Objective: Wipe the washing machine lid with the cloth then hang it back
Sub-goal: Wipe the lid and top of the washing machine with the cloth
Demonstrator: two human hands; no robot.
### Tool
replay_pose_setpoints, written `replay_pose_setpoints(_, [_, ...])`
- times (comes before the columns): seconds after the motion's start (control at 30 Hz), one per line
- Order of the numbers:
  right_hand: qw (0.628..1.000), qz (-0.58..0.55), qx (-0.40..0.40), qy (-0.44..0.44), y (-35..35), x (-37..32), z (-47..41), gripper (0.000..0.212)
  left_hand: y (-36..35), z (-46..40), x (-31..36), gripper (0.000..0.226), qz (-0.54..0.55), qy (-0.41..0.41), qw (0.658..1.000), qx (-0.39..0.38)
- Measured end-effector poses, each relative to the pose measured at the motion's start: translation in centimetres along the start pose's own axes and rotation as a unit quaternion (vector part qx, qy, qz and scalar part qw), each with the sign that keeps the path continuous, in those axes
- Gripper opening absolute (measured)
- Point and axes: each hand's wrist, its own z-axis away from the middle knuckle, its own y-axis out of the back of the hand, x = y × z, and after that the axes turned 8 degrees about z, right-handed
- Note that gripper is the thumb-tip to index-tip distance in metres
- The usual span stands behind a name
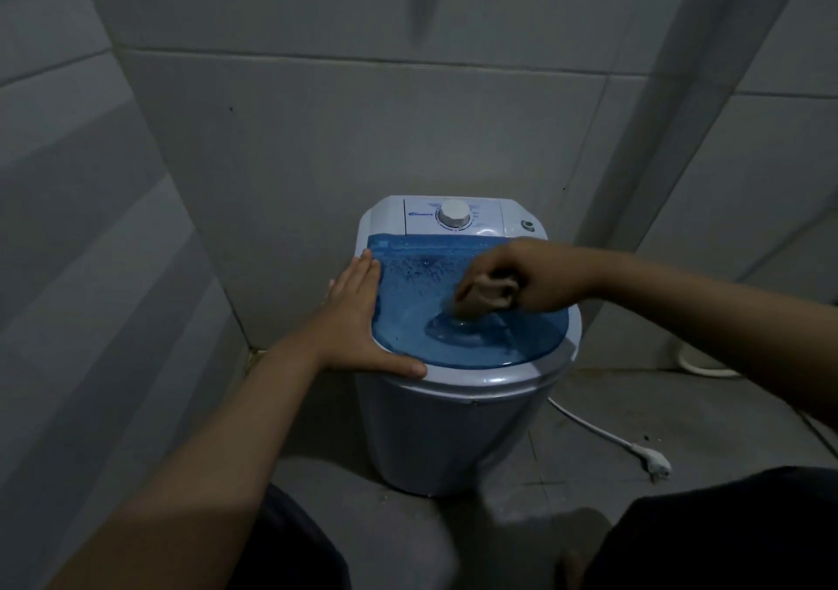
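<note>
A small white washing machine stands in a tiled corner, with a translucent blue lid on top that carries water droplets. My left hand lies flat on the lid's left edge, fingers spread, thumb along the front rim. My right hand is over the middle of the lid, closed on a bunched beige cloth. The cloth's lower end touches the round recess near the lid's front. A white control dial sits on the panel behind the lid.
Grey tiled walls close in on the left and behind the machine. A white power cord with its plug lies unplugged on the grey floor to the right. A white hose curves along the right wall. My dark-clothed knees are at the bottom.
</note>
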Motion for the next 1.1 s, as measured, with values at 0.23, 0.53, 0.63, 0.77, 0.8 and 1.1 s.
replay_pose_setpoints(0.23, [0.996,-0.022,-0.075,-0.047,1.9,-1.0,-1.6,0.031,0.1,0.0,0.1,0.158,-0.001,0.001,1.0,0.001])
replay_pose_setpoints(0.53, [0.999,0.024,0.007,-0.024,-0.3,-1.1,-2.7,0.03,0.0,0.0,-0.1,0.156,0.001,0.002,1.0,0.0])
replay_pose_setpoints(0.63, [0.998,-0.005,0.067,-0.012,-1.2,-0.7,-1.9,0.036,-0.1,-0.1,-0.2,0.158,0.002,0.0,1.0,0.003])
replay_pose_setpoints(0.77, [0.995,0.014,0.094,-0.016,-2.0,-0.5,-2.4,0.032,-0.1,-0.2,-0.2,0.16,0.002,0.004,1.0,0.001])
replay_pose_setpoints(0.8, [0.995,0.026,0.091,-0.027,-2.0,-0.7,-2.7,0.03,-0.1,-0.2,-0.2,0.16,0.0,0.004,1.0,0.001])
replay_pose_setpoints(1.1, [0.993,0.069,-0.039,-0.091,-0.1,-3.3,-4.5,0.036,-0.1,-0.1,0.0,0.157,-0.011,0.01,1.0,-0.003])
